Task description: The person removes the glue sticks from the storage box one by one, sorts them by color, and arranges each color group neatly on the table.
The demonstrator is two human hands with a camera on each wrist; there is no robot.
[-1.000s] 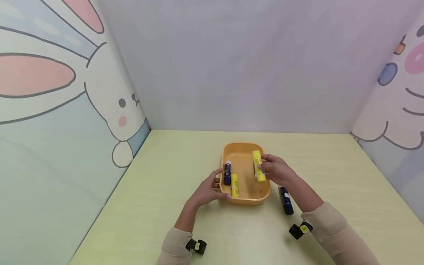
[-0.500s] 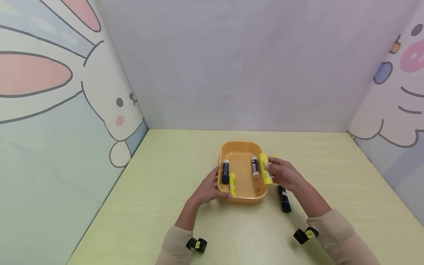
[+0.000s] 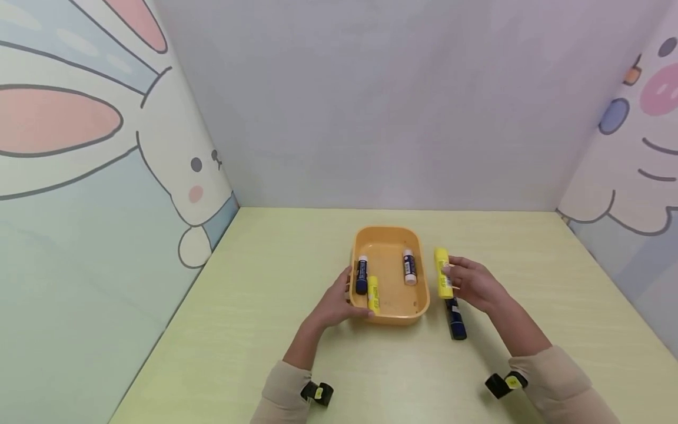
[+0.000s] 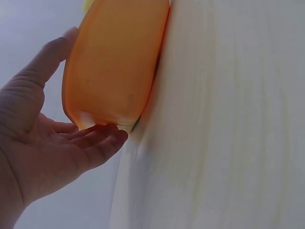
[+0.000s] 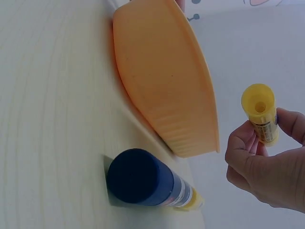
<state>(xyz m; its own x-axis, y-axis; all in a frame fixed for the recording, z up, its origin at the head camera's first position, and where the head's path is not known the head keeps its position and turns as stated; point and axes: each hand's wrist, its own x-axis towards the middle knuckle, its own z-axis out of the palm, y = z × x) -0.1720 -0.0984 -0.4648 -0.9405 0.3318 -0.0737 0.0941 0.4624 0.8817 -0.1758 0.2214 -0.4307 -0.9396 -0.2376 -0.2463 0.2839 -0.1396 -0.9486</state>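
An orange plastic tray [image 3: 390, 297] stands on the table. My left hand [image 3: 335, 304] grips its near left corner, thumb at the rim and fingers against the side, as the left wrist view shows. Inside lie a navy glue stick [image 3: 362, 275] and a yellow glue stick [image 3: 373, 294] at the left, and a navy-and-white glue stick [image 3: 409, 268] at the right. Just right of the tray, my right hand [image 3: 477, 284] pinches another yellow glue stick [image 5: 263, 119] between thumb and fingers, above the table. Below it a navy glue stick [image 3: 455, 320] lies on the table.
In the right wrist view, a yellow piece [image 5: 191, 200] shows beyond the navy stick's far end. The pale table [image 3: 286, 259] ends at a plain back wall [image 3: 392, 106]. Cartoon-printed side walls flank it, with a rabbit [image 3: 175, 135] at the left.
My right hand has carried the yellow glue stick rightward from above the tray to beside it, uncovering the navy-and-white stick inside. My left hand stays on the tray.
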